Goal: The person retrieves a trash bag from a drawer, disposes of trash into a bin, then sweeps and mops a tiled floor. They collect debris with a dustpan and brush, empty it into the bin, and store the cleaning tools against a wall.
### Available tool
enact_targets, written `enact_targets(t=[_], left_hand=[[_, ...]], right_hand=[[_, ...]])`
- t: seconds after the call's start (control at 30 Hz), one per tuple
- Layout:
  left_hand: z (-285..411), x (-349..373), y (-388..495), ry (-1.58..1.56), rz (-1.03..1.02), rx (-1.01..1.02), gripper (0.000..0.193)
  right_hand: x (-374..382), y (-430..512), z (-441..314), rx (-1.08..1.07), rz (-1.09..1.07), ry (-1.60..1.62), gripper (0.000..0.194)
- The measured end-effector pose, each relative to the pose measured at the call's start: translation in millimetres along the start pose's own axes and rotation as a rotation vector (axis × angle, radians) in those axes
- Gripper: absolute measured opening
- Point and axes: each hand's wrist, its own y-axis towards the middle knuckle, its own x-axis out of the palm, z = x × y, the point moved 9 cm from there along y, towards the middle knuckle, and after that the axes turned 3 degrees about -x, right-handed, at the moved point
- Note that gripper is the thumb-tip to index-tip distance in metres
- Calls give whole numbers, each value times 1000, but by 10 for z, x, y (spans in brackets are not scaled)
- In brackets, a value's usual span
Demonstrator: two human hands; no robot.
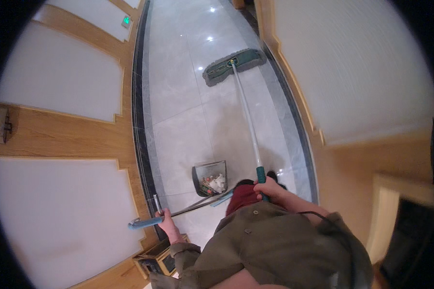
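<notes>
My right hand is closed around the green grip of a flat dust mop's silver pole. Far ahead, the grey fringed mop head lies flat on the floor, its right end close to the right wall. On the other side, my left hand grips long handles, one with a light-blue end; a silver tube sticks up beside it. The handles run toward an upright dustpan holding crumpled white paper and mixed litter. A light-blue strip, partly hidden by my clothes, shows next to the pan.
Glossy pale floor tiles form a narrow corridor. Dark skirting edges the left wall, with wood-framed white panels above. A wooden, dark-paned box-like object stands at lower left. On the right is a wood-trimmed wall with a dark opening.
</notes>
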Motion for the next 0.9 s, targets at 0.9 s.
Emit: enact_targets(t=[0.9], left_hand=[[242,371,-859,-47,-119,73,18]], right_hand=[[-457,-894,232,-138,83,-133,20]])
